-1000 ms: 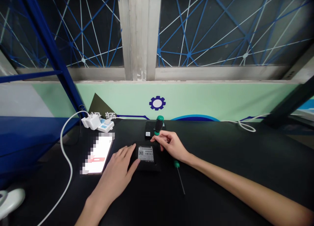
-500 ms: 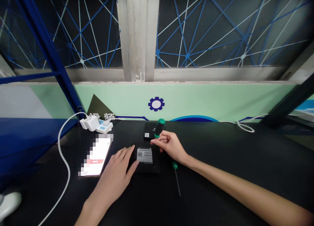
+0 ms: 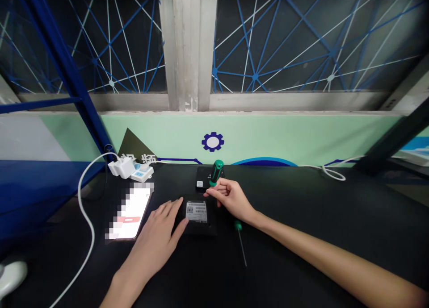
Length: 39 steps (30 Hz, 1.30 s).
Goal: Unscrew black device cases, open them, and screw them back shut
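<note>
A flat black device [image 3: 197,229] with a white printed label lies on the black table. My left hand [image 3: 163,225] rests against its left side, fingers stretched and thumb apart. In my right hand [image 3: 231,197] is a screwdriver [image 3: 217,170] with a green and black handle, pinched below the handle and held nearly upright over the device's far right corner. Its tip is hidden by my fingers. A second screwdriver [image 3: 238,226] with a green handle lies below my right wrist, its shaft toward me. Behind the screwdriver sits another black box [image 3: 201,176] with a small white code sticker.
A phone [image 3: 132,212] with a lit, partly blurred screen lies left of my left hand. Behind it stand a white power strip and plugs [image 3: 139,172], with a white cable [image 3: 81,201] curving forward. A white mouse-like object [image 3: 12,276] is at the left edge. Another cable [image 3: 333,173] lies back right.
The screwdriver handle in my right hand has turned and leans slightly differently. My left hand stays in place on the device.
</note>
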### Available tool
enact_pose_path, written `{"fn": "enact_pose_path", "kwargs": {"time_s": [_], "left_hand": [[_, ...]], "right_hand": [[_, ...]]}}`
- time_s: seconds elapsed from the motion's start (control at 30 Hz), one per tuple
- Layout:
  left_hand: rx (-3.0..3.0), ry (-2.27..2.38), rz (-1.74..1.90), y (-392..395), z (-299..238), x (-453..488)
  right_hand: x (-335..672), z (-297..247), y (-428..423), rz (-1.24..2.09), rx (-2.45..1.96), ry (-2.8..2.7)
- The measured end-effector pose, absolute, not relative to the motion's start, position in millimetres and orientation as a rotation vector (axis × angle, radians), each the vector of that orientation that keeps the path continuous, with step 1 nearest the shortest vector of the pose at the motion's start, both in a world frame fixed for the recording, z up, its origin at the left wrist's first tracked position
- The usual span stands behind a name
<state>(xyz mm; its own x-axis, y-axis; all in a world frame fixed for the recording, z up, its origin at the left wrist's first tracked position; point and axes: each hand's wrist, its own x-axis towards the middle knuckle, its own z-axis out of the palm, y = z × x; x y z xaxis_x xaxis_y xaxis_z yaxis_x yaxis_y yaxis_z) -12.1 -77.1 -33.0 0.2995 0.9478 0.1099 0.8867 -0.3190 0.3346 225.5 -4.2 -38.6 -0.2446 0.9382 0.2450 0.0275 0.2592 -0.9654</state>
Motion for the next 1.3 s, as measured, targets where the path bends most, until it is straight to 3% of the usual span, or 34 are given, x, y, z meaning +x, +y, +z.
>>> {"fn": "enact_pose_path", "kwargs": {"time_s": [0.57,0.83,1.3], "left_hand": [[2.348,1.704,0.415,-76.8,-35.1,-12.8],[2.349,1.710,0.392,-76.5,-35.4,-13.0],[2.367,1.710,0.430,-77.1,-35.3,-13.2]], "right_hand": [[228.0,-37.2,-4.9,1.097,-0.940,-1.660],[226.8,-39.7,-5.9,0.828,-1.070,-1.715],[226.8,-43.9,-4.3,1.053,-0.966,-1.562]]}}
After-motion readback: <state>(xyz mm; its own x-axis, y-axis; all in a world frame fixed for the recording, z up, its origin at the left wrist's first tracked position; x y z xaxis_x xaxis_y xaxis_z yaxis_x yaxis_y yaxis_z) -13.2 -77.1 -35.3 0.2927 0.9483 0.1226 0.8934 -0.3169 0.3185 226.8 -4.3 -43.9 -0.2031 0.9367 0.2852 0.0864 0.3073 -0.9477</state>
